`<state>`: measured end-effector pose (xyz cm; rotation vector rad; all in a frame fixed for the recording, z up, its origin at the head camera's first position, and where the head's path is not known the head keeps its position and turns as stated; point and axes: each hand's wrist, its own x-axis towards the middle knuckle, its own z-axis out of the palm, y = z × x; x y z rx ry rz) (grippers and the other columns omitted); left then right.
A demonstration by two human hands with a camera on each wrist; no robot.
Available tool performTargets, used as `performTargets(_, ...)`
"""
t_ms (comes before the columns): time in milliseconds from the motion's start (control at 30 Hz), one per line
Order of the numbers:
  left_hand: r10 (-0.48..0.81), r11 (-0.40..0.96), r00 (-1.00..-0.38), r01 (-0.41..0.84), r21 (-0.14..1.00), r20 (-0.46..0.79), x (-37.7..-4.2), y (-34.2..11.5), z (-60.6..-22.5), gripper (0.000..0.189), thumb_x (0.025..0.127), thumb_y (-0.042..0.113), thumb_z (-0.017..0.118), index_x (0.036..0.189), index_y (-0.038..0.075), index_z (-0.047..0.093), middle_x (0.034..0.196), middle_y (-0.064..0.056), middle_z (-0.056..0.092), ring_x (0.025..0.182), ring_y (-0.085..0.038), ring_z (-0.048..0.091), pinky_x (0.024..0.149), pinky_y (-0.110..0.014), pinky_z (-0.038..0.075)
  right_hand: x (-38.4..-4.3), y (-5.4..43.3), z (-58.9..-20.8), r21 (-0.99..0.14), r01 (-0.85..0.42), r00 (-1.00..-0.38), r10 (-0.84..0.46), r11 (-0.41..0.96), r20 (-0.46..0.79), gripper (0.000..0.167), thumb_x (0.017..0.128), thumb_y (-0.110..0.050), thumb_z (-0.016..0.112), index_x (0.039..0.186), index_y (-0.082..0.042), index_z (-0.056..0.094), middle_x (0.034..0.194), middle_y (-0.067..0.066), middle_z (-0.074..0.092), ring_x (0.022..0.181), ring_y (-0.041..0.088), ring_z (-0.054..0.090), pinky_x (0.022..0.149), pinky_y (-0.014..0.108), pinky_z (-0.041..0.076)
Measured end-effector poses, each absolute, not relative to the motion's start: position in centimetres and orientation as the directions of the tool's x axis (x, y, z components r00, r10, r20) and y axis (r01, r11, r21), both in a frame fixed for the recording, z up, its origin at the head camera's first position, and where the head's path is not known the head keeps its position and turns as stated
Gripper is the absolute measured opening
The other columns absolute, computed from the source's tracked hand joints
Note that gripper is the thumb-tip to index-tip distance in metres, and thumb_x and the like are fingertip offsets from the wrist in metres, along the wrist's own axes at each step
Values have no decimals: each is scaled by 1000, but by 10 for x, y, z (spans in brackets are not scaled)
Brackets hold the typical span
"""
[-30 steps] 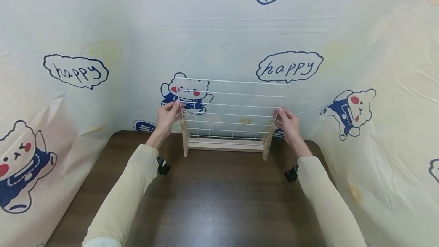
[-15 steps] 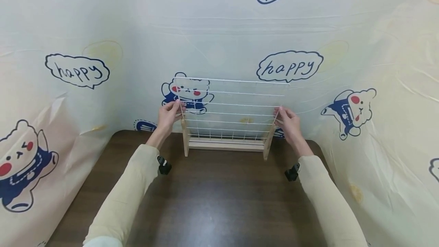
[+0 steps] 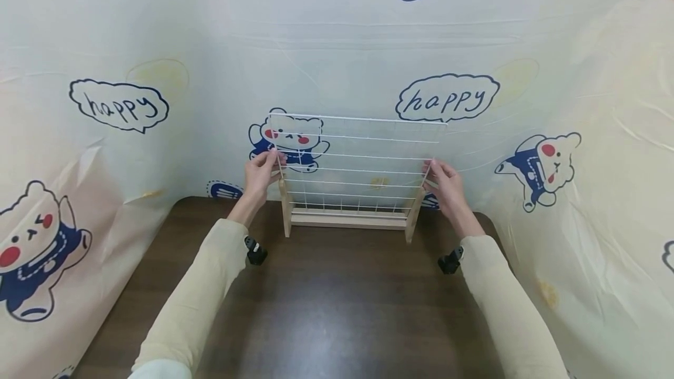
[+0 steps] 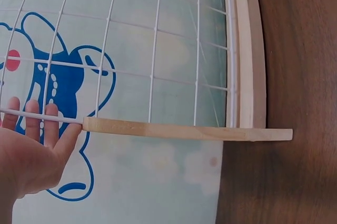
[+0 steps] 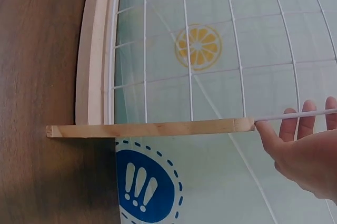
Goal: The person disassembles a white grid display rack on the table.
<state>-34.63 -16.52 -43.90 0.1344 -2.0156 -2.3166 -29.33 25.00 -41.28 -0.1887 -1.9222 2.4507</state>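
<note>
A white wire grid panel (image 3: 358, 119) stands upright in a pale wooden stand (image 3: 347, 222) at the back of the table. My left hand (image 3: 259, 175) pinches the panel's left edge wire, just above the stand's left side piece (image 4: 174, 130). On the opposite edge, my right hand (image 3: 447, 189) pinches the wire just above the right side piece (image 5: 174, 128). In both wrist views the fingers reach behind the edge wire, and one digit touches the end of the wooden side piece. The panel leans back slightly.
The dark brown wooden table (image 3: 321, 309) spreads out in front of the stand. Close behind it hangs a pale printed cloth (image 3: 337, 63) with cartoon bears and "happy" lettering. It also rises along both sides of the table. A small black device (image 3: 256, 252) sits on each wrist.
The head view has tilted a little, so the scene sits slightly higher in it. Both hands keep their hold on the panel's edges, and the stand has not visibly moved on the table.
</note>
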Motion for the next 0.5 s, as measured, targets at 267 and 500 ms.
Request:
performTargets(267,-136,-124,-991,1,992,-16,-343,-163,-439,48,95,41,57,118,0,63,117,-20,62,113,-36,58,99,-48,45,-300,253,-425,-985,41,-986,156,-166,-67,50,100,-29,53,136,6,48,133,25,50,126,37,46,106,50,37)
performTargets(500,-140,-148,-990,-8,989,-29,-341,-162,-432,49,95,42,58,120,1,63,120,-20,61,116,-37,55,101,-49,43,-305,253,-430,-996,6,-984,175,-86,-21,51,101,-36,50,133,3,52,128,25,52,123,36,48,103,48,40)
